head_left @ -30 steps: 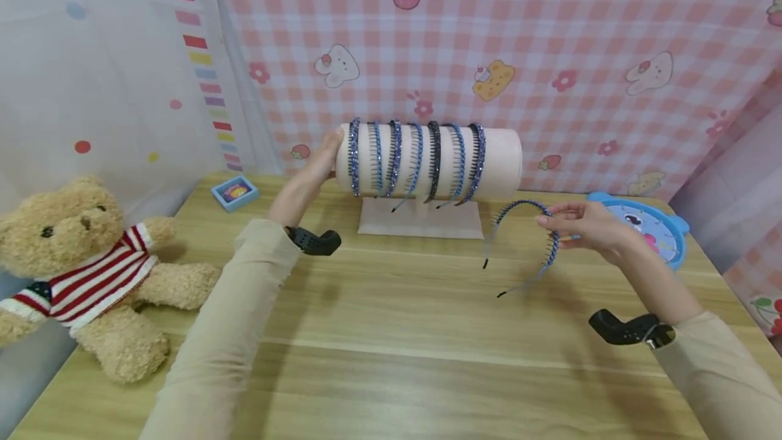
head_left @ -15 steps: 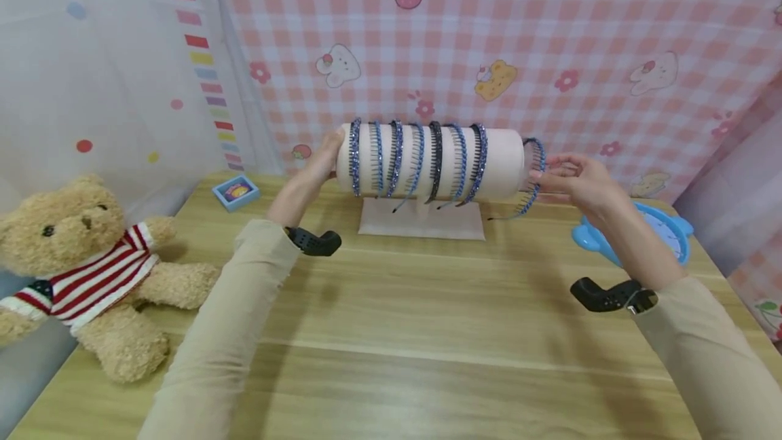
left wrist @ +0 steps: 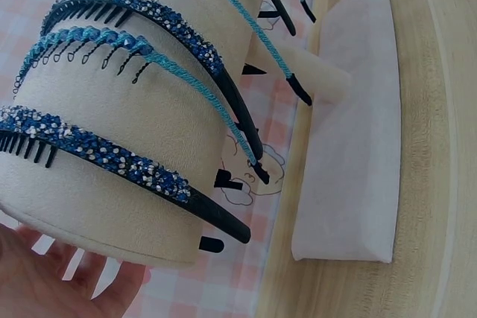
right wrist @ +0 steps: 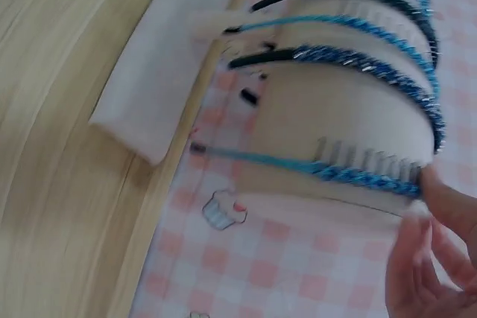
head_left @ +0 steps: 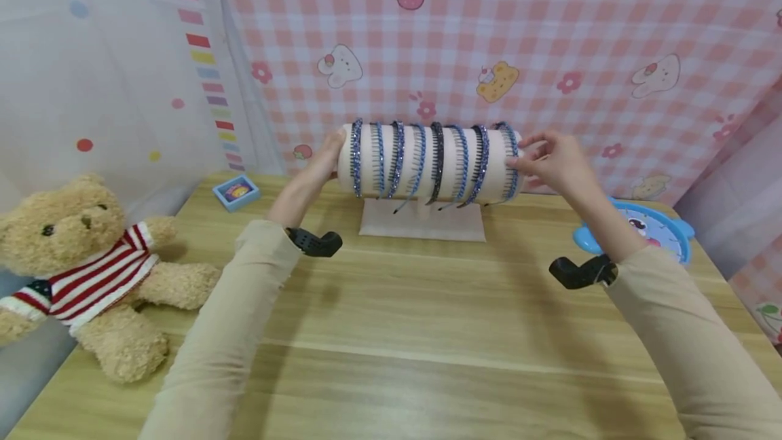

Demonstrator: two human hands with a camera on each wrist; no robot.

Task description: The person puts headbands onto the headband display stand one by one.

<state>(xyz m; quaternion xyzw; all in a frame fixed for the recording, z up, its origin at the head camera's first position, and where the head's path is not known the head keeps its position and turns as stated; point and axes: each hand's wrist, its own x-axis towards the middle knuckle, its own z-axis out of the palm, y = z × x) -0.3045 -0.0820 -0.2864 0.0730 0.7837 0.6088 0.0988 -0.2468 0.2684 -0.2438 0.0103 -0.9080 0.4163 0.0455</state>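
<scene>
A cream padded headband stand (head_left: 391, 175) lies as a horizontal roll over a flat base (head_left: 421, 223), with several blue and black toothed headbands across it. My right hand (head_left: 559, 161) pinches a braided blue headband (right wrist: 365, 176) between thumb and fingers; this band sits around the roll's right end. In the right wrist view its dark tip (right wrist: 197, 148) sticks out past the roll. At the other end, my left hand (head_left: 320, 158) holds the roll's left end. The left wrist view shows those fingers (left wrist: 112, 296) behind the end's edge, beside a glittery blue headband (left wrist: 97, 150).
A teddy bear (head_left: 116, 277) in a striped shirt sits at the left. A small blue box (head_left: 236, 191) lies behind it on the wooden table (head_left: 397, 331). Partly behind my right forearm is a blue animal-shaped clock (head_left: 662, 229). A pink checked cloth (head_left: 452, 32) hangs behind the stand.
My right hand has moved left and up, bringing the braided blue headband from in front of the clock onto the roll's right end. The left hand stays on the left end.
</scene>
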